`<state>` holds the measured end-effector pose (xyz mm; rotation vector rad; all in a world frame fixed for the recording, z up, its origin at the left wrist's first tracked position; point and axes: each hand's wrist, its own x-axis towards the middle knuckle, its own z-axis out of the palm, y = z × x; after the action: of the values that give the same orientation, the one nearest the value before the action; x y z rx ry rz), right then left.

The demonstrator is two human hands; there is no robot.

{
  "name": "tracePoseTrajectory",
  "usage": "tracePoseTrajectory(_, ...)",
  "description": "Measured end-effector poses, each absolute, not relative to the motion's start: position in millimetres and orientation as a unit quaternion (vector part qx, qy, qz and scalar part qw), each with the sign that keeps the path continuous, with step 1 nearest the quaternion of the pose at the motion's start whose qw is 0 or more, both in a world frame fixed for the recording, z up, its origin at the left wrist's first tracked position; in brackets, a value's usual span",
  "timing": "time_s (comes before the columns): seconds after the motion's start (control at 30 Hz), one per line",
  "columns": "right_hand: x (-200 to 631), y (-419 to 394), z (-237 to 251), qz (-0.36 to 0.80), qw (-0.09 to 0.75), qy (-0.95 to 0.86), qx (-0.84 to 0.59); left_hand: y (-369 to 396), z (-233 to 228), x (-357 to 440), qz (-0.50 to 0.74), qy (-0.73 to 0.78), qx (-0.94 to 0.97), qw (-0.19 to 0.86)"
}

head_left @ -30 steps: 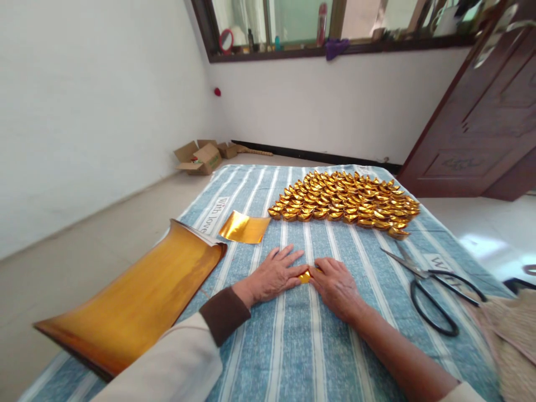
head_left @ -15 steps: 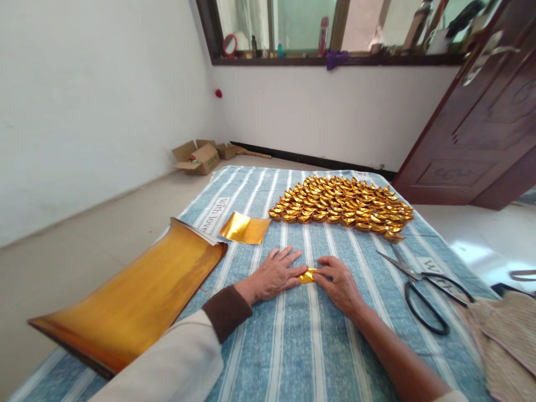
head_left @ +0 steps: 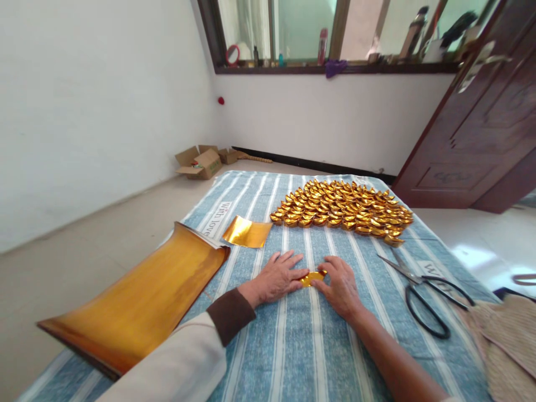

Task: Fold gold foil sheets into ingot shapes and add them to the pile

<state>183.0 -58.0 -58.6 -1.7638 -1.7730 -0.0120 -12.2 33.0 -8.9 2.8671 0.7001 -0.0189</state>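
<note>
The left hand and right hand cover most of the folded gold paper. At four o'clock, the woven mat runs off the frame. Bottles at twelve o'clock are too small to read.

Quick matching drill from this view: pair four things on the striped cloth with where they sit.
Things:
1. black-handled scissors
2. loose square gold foil sheet
3. big stack of gold foil paper
4. small folded gold foil piece

Places:
A. pressed between the left hand and right hand
B. near left, curling up
C. right of the hands
D. just left of the rows of folded gold ingots

Pairs: 1-C, 2-D, 3-B, 4-A
</note>
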Motion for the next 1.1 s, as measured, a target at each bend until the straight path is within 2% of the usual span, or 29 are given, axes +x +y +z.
tracePoseTrajectory(0.5,182,-56,-60,0.004,0.333,-0.666,-0.668,35,32,24,-0.073,0.398,0.898,0.176)
tracePoseTrajectory(0.73,183,-56,-54,0.038,0.359,-0.677,-0.641,45,20,26,-0.066,0.417,0.857,0.296)
tracePoseTrajectory(0.87,182,-56,-53,0.095,0.432,-0.622,-0.646,48,15,18,-0.027,0.392,0.848,0.357)
tracePoseTrajectory(0.97,185,-56,-48,0.198,0.514,-0.537,-0.639,46,16,12,0.039,0.362,0.857,0.365)
tracePoseTrajectory(1.1,190,-59,-35,0.336,0.525,-0.512,-0.591,41,18,7,0.143,0.311,0.877,0.338)
